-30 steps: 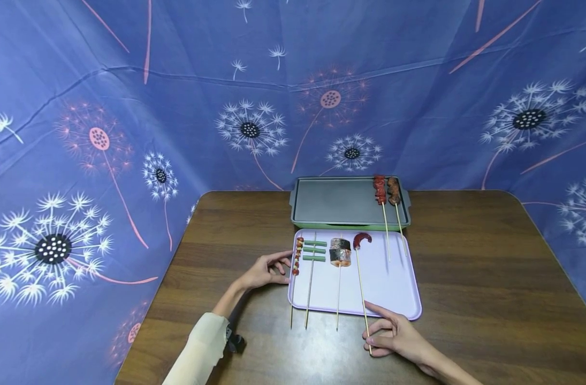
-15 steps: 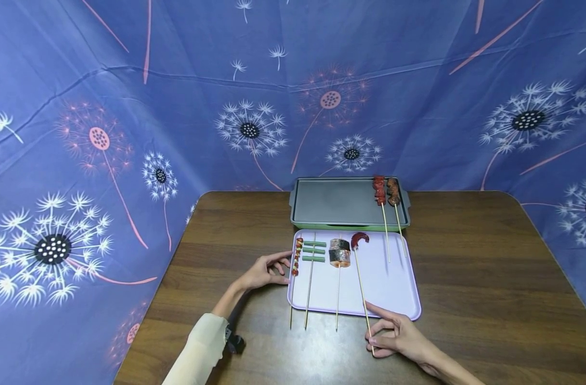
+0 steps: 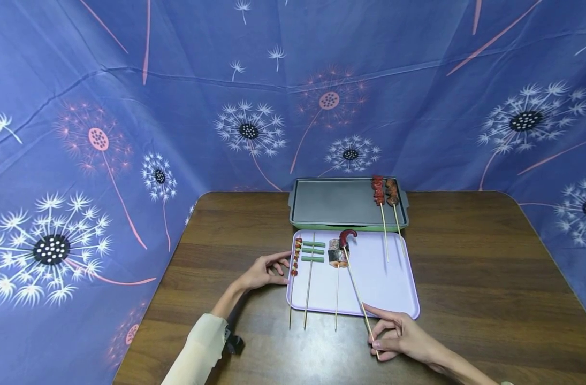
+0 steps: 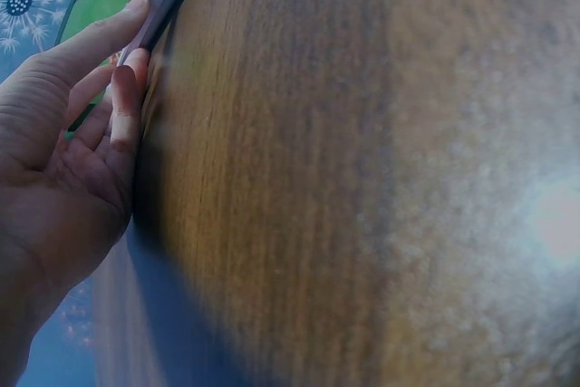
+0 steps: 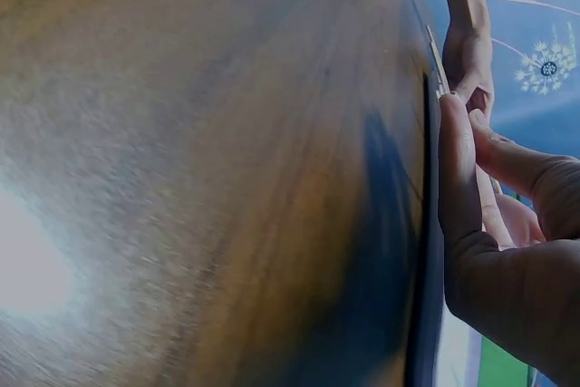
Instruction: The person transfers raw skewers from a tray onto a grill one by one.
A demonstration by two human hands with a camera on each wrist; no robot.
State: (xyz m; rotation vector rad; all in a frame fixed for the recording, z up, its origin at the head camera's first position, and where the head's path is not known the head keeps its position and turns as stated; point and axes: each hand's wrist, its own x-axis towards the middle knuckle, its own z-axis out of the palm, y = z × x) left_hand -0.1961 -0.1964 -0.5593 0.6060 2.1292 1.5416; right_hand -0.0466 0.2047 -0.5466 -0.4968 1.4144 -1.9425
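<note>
My right hand (image 3: 402, 337) pinches the lower stick of a skewer with a dark red, curled, tentacle-like piece (image 3: 343, 237). The index finger stretches along the stick. The curled tip is over the upper part of a skewer with silver-skinned fish chunks (image 3: 337, 257) on the lilac tray (image 3: 384, 286); whether they touch cannot be told. At the tray's left rim, my left hand (image 3: 264, 271) touches the edge with thumb and fingertips. Near it on the tray lie a thin skewer of small red and yellow pieces (image 3: 296, 258) and a skewer with green stalks (image 3: 313, 251).
Behind the tray stands a dark grey griddle (image 3: 336, 200) with a green base. A red meat skewer (image 3: 378, 191) and a brown meat skewer (image 3: 392, 192) lie on its right, their sticks reaching over the tray. A blue dandelion-print cloth (image 3: 187, 107) surrounds the wooden table (image 3: 476, 256).
The curled red end of the skewer has swung left, from right of the fish skewer to over it. My right hand has shifted slightly right; my left hand stays at the tray rim.
</note>
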